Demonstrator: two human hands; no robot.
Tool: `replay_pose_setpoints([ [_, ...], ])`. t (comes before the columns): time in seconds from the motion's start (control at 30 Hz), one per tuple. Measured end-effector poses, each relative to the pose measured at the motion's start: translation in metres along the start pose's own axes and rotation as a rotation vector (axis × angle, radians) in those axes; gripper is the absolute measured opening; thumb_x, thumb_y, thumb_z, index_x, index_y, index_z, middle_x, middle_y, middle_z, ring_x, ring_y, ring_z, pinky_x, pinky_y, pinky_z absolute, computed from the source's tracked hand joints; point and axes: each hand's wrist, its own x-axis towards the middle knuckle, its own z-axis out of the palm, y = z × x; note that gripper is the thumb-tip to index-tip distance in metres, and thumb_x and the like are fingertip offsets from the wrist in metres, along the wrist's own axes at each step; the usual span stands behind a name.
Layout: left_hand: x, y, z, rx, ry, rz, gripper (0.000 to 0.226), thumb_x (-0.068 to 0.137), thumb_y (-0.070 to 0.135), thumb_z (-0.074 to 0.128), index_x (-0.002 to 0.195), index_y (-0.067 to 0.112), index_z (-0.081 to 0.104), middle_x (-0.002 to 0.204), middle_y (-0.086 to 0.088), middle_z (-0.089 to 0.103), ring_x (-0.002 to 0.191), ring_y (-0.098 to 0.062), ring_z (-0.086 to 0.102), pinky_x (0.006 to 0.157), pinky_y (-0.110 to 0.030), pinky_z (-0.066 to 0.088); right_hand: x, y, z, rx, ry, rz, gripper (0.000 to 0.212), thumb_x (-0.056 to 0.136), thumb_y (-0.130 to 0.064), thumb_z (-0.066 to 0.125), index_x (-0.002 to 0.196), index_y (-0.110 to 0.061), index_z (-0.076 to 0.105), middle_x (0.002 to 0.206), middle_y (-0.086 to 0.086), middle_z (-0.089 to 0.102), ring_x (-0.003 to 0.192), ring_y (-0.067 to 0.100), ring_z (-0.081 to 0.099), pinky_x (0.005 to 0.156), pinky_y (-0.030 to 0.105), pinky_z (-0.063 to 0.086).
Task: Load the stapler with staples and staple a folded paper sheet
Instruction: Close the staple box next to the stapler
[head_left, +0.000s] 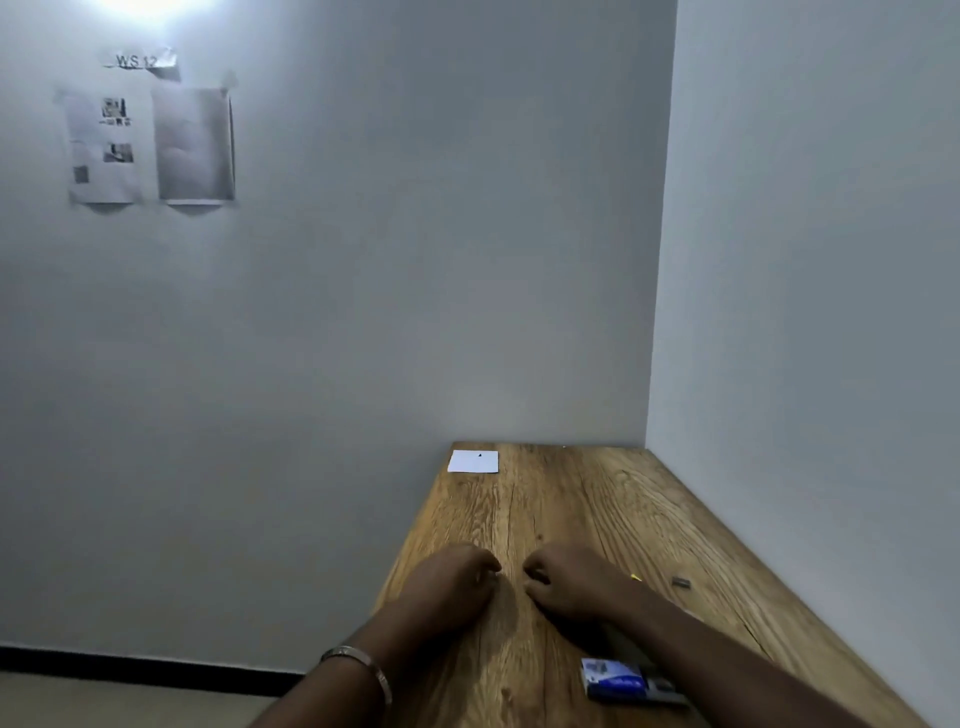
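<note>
My left hand (451, 582) and my right hand (566, 579) rest side by side on the wooden table (571, 509), fingers curled inward, a small gap between them. Neither hand visibly holds anything. A small white folded paper sheet (473, 461) lies at the table's far left corner. A blue staple box (623, 680) sits near the front edge, partly under my right forearm. A short grey strip of staples (680, 582) lies to the right of my right hand. A small yellow speck (636, 577) shows beside my right wrist. I see no stapler.
The table stands in a corner, with grey walls behind it and along its right side. Its left edge drops to the floor (104, 696). Printed sheets (150, 145) hang on the back wall, upper left.
</note>
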Motion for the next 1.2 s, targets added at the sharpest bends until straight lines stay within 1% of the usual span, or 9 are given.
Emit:
replay_pose_setpoints([
  [0.1,-0.019,0.02,0.0,0.005,-0.017,0.047,0.029,0.097,0.027,0.053,0.123,0.027,0.066,0.123,0.007,0.067,0.106,-0.009,0.063,0.091,-0.029,0.055,-0.025,-0.007,0.001,0.011,0.021,-0.029,0.023,0.093,-0.032,0.053,0.08,-0.018,0.066,0.07,-0.005,0.054,0.062,0.009,0.05,0.054,0.024,0.035],
  [0.17,-0.032,0.028,0.003,-0.004,-0.01,0.057,0.028,0.097,0.027,0.054,0.122,0.028,0.066,0.123,0.008,0.066,0.105,-0.008,0.063,0.09,-0.031,0.056,-0.038,-0.01,0.002,0.004,0.037,-0.035,0.025,0.094,-0.031,0.053,0.096,-0.014,0.071,0.075,-0.006,0.056,0.061,0.003,0.047,0.056,0.023,0.037],
  [0.27,-0.048,0.035,0.006,-0.014,0.049,0.059,0.028,0.098,0.028,0.051,0.123,0.029,0.066,0.124,0.01,0.065,0.106,-0.006,0.061,0.091,-0.027,0.054,-0.053,-0.012,0.004,0.003,0.063,-0.031,0.027,0.092,-0.032,0.051,0.099,-0.016,0.071,0.087,0.002,0.068,0.072,0.011,0.057,0.068,0.033,0.049],
  [0.37,-0.057,0.039,0.008,-0.033,0.114,0.07,0.028,0.099,0.027,0.051,0.123,0.027,0.065,0.124,0.01,0.065,0.107,-0.006,0.061,0.091,-0.023,0.051,-0.063,-0.013,0.007,0.004,0.097,-0.03,0.025,0.094,-0.03,0.049,0.094,-0.015,0.069,0.089,0.003,0.068,0.077,0.015,0.058,0.068,0.032,0.044],
  [0.5,-0.063,0.042,0.007,-0.053,0.134,0.08,0.028,0.1,0.027,0.05,0.123,0.028,0.065,0.125,0.011,0.065,0.108,-0.004,0.06,0.093,-0.023,0.051,-0.069,-0.016,0.007,0.039,0.114,-0.023,0.029,0.095,-0.03,0.049,0.111,-0.017,0.069,0.109,0.004,0.07,0.097,0.019,0.064,0.079,0.033,0.05],
  [0.67,-0.063,0.051,0.007,-0.119,0.118,0.049,0.029,0.101,0.027,0.049,0.126,0.029,0.063,0.127,0.011,0.064,0.112,-0.004,0.058,0.096,-0.024,0.049,-0.064,-0.013,0.004,0.144,0.107,-0.002,0.033,0.097,-0.027,0.048,0.118,-0.011,0.068,0.119,0.007,0.07,0.105,0.019,0.065,0.074,0.024,0.042],
  [0.77,-0.062,0.064,0.005,-0.215,0.085,0.034,0.031,0.102,0.03,0.048,0.129,0.027,0.062,0.128,0.01,0.064,0.113,-0.003,0.058,0.097,-0.024,0.048,-0.065,-0.006,-0.005,0.222,0.172,0.052,0.035,0.097,-0.028,0.052,0.127,-0.013,0.064,0.128,0.003,0.067,0.114,0.015,0.063,0.091,0.026,0.049],
  [1.03,-0.063,0.09,0.007,-0.318,-0.036,0.109,0.039,0.099,0.051,0.045,0.128,0.031,0.061,0.125,0.014,0.063,0.109,0.002,0.055,0.097,-0.023,0.047,-0.081,0.066,-0.041,0.21,0.375,0.247,0.029,0.091,-0.017,0.064,0.119,-0.014,0.07,0.118,0.004,0.071,0.103,0.012,0.066,0.088,0.023,0.052],
  [1.2,-0.058,0.087,0.02,-0.197,-0.045,0.153,0.071,0.078,0.084,0.04,0.129,0.038,0.058,0.128,0.018,0.057,0.112,0.001,0.049,0.099,-0.031,0.046,-0.089,0.116,-0.049,0.166,0.355,0.396,0.033,0.087,-0.019,0.072,0.119,-0.013,0.069,0.115,0.006,0.072,0.101,0.015,0.066,0.088,0.026,0.053],
])
